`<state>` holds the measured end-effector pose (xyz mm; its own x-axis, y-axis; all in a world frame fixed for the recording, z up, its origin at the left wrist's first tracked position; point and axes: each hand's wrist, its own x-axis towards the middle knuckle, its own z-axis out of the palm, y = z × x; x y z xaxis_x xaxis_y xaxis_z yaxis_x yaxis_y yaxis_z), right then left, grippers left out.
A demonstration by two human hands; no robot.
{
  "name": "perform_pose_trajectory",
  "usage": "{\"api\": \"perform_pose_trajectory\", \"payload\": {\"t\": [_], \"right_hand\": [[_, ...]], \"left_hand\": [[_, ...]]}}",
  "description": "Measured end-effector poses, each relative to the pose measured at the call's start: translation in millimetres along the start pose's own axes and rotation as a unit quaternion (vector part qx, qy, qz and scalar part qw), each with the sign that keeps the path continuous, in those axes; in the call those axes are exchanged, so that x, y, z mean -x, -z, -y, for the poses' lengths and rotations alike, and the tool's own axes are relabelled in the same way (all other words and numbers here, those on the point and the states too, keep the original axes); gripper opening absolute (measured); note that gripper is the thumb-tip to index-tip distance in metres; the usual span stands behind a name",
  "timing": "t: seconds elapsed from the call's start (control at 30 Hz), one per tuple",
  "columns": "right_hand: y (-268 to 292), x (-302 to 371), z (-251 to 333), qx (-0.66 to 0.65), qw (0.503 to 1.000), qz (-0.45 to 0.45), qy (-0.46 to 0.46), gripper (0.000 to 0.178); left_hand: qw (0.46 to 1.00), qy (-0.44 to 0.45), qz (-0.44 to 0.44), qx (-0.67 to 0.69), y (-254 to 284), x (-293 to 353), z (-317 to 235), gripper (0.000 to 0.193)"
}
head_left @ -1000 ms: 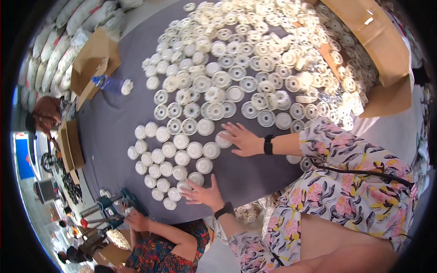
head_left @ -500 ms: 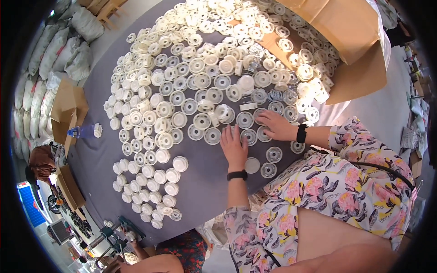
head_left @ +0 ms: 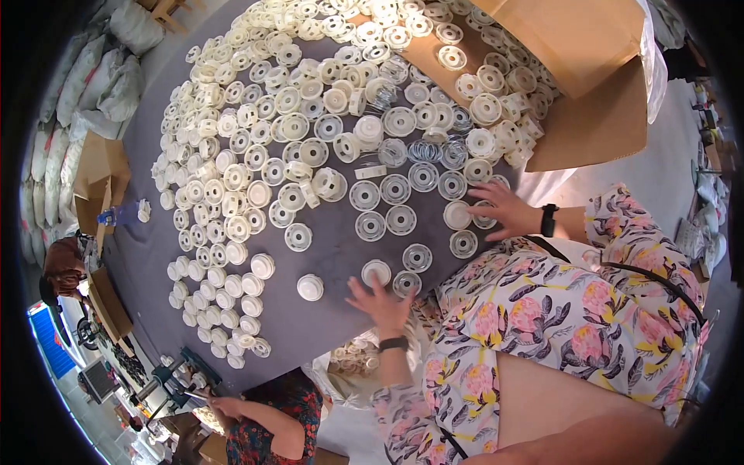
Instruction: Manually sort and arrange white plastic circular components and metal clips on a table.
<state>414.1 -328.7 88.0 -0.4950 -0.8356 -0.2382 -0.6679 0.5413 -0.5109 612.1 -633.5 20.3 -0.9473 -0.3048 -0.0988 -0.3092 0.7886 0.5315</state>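
Observation:
My left hand [head_left: 384, 304] is open near the table's front edge, fingers spread. Its fingertips lie beside a solid white plastic cap [head_left: 376, 272] and a grooved ring-shaped wheel part [head_left: 406, 284]; whether they touch is hard to tell. My right hand [head_left: 505, 211] is also open, its fingers reaching over a wheel part [head_left: 483, 217] next to another white cap [head_left: 458, 215]. Between my hands lie more wheel parts [head_left: 417, 257]. A single cap [head_left: 310, 287] sits to the left of my left hand. Several wheel parts [head_left: 395, 188] form short rows beyond.
A large heap of white parts [head_left: 225, 147] covers the far table, with shiny wire coils [head_left: 425, 153] among them. An open cardboard box [head_left: 593, 128] of parts lies tipped at the far right. Caps cluster [head_left: 221, 298] at left. Another person's arm [head_left: 263, 415] shows below left.
My left hand has moved toward the front edge and spread its fingers. The right hand has shifted right. Caps now show left of the left hand and beside the right hand. The view shifted too.

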Motion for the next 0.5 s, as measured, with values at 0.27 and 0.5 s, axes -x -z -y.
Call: {"api": "perform_pose_trajectory", "payload": {"t": [0.27, 0.5], "right_hand": [[-44, 34, -33, 0.016, 0.993, 0.026, -0.117, 0.101], [-85, -39, 4, 0.026, 0.996, -0.076, -0.024, 0.101]], "left_hand": [[0.995, 0.092, -0.018, -0.037, -46, 19, -29, 0.109], [0.994, 0.108, -0.021, -0.011, -58, 19, -60, 0.11]]}}
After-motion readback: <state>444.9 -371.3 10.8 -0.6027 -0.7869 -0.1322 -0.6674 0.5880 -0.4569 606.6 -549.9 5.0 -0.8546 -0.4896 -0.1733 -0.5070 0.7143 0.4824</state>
